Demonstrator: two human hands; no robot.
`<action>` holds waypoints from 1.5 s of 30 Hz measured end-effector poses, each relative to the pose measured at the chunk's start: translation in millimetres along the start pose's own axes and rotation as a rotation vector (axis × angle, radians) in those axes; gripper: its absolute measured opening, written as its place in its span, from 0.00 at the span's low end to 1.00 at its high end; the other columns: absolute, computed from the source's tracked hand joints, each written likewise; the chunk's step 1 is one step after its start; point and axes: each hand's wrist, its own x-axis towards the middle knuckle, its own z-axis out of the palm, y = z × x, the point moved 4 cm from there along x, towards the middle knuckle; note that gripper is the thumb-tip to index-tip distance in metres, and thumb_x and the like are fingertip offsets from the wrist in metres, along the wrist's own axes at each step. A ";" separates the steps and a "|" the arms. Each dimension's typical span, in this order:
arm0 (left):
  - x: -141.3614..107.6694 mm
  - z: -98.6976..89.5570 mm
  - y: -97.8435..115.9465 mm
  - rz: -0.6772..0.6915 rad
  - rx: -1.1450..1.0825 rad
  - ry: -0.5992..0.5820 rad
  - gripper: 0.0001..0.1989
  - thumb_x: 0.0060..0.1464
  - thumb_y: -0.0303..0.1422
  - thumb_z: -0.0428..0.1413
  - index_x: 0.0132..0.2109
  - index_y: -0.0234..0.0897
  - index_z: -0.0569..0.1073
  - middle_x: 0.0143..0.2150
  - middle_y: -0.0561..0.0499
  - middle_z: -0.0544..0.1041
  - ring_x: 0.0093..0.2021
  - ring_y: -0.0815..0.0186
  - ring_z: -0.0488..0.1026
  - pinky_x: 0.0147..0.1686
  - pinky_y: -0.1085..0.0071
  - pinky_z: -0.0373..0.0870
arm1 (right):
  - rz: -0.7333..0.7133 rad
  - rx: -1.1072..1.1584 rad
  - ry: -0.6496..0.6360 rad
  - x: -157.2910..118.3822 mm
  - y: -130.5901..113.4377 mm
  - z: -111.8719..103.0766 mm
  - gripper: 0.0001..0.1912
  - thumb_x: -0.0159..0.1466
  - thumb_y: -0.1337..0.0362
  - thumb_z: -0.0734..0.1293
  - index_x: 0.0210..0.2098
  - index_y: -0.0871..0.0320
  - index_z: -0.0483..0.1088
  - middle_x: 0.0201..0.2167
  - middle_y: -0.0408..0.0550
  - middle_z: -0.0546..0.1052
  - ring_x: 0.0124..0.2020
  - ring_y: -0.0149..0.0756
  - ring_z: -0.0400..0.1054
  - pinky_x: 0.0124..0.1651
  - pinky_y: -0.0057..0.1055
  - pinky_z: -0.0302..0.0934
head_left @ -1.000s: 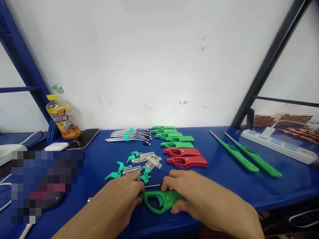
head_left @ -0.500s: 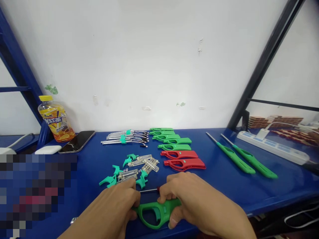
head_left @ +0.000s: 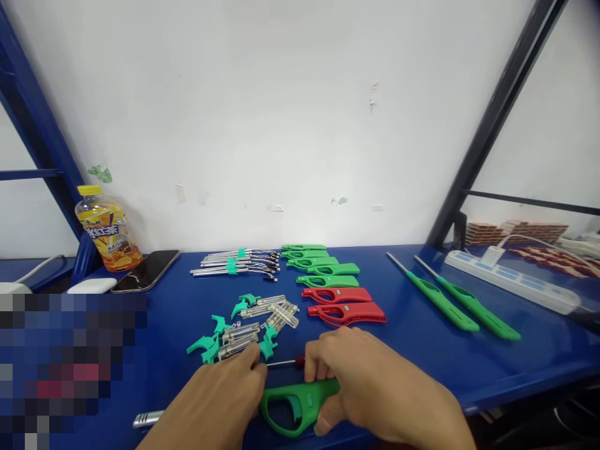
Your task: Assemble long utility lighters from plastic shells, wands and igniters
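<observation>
My right hand [head_left: 365,381] grips the body of a green lighter casing [head_left: 300,400] near the table's front edge. At the casing's other end is my left hand [head_left: 225,394], its fingers closed around the tip. A metal tube end [head_left: 147,419] shows left of my left wrist. Just behind the casing lies a thin screwdriver [head_left: 285,362], its red handle partly hidden by my right fingers. Clear fuel tubes [head_left: 239,345] and teal triggers [head_left: 205,344] lie in a loose group beyond my left hand.
Metal rods with wires [head_left: 229,265], green casings [head_left: 328,280] and red casings [head_left: 349,312] lie in rows at the back. Two long green lighters [head_left: 443,300] and a power strip [head_left: 510,281] are on the right. A bottle [head_left: 110,237] and phone [head_left: 147,271] stand at left.
My left hand has shifted slightly down and right along the casing's tip. More of the metal tube end shows at left. The view has tilted slightly.
</observation>
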 end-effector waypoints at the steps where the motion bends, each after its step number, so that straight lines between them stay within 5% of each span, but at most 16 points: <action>1: -0.1 -1.8 2.1 -0.011 0.028 -0.006 0.28 0.40 0.19 0.61 0.51 0.40 0.83 0.58 0.39 0.82 0.47 0.43 0.84 0.46 0.58 0.80 | 0.013 -0.009 -0.005 -1.8 1.6 -1.8 0.24 0.49 0.51 0.87 0.42 0.49 0.82 0.40 0.42 0.82 0.42 0.44 0.74 0.37 0.30 0.56; 7: -16.4 -8.3 5.7 0.029 0.117 0.149 0.22 0.54 0.22 0.58 0.54 0.41 0.81 0.59 0.39 0.81 0.54 0.42 0.81 0.46 0.56 0.80 | -0.081 -0.119 -0.097 -8.9 1.9 -7.6 0.24 0.57 0.44 0.80 0.43 0.54 0.81 0.39 0.48 0.81 0.43 0.50 0.75 0.38 0.34 0.57; 12: -30.2 -21.4 -0.4 0.227 0.188 0.512 0.21 0.62 0.20 0.46 0.49 0.41 0.80 0.51 0.41 0.82 0.50 0.47 0.81 0.40 0.57 0.79 | -0.370 -0.027 -0.162 -8.3 -1.3 -14.9 0.16 0.66 0.50 0.76 0.41 0.56 0.77 0.39 0.47 0.80 0.43 0.44 0.75 0.42 0.32 0.60; 19: -39.2 -49.7 -20.5 0.320 0.175 0.914 0.16 0.65 0.28 0.56 0.57 0.48 0.75 0.50 0.48 0.80 0.44 0.49 0.78 0.43 0.54 0.71 | -0.402 0.167 -0.019 -20.3 18.0 -40.2 0.16 0.75 0.49 0.67 0.43 0.56 0.75 0.40 0.46 0.79 0.41 0.39 0.74 0.44 0.32 0.64; 24: -32.1 -50.9 -14.6 0.442 0.141 0.838 0.11 0.69 0.25 0.52 0.45 0.43 0.77 0.41 0.50 0.81 0.37 0.55 0.78 0.37 0.61 0.71 | -0.293 0.346 -0.142 -22.4 30.4 -38.7 0.23 0.74 0.43 0.65 0.46 0.58 0.75 0.36 0.46 0.79 0.24 0.31 0.71 0.28 0.28 0.63; 29: -29.0 -40.0 2.8 0.448 0.112 0.824 0.13 0.74 0.32 0.49 0.43 0.41 0.78 0.38 0.49 0.83 0.31 0.55 0.80 0.33 0.61 0.73 | -0.401 0.177 0.060 -22.0 26.7 -48.4 0.14 0.72 0.50 0.71 0.43 0.55 0.79 0.37 0.44 0.81 0.37 0.37 0.73 0.39 0.30 0.62; 36: -26.9 -30.8 17.1 0.454 -0.012 0.803 0.13 0.75 0.35 0.48 0.44 0.40 0.77 0.41 0.46 0.85 0.36 0.53 0.83 0.39 0.61 0.77 | -0.465 0.180 0.187 -28.9 27.4 -53.6 0.15 0.71 0.48 0.73 0.49 0.51 0.82 0.44 0.45 0.85 0.45 0.41 0.77 0.50 0.34 0.65; 45: -20.6 -19.3 6.8 0.382 -0.220 0.575 0.14 0.76 0.37 0.47 0.47 0.43 0.76 0.45 0.48 0.85 0.40 0.55 0.82 0.40 0.63 0.74 | -0.476 0.133 0.280 -30.3 20.1 -51.8 0.10 0.71 0.52 0.74 0.47 0.47 0.84 0.45 0.44 0.85 0.46 0.43 0.77 0.44 0.34 0.65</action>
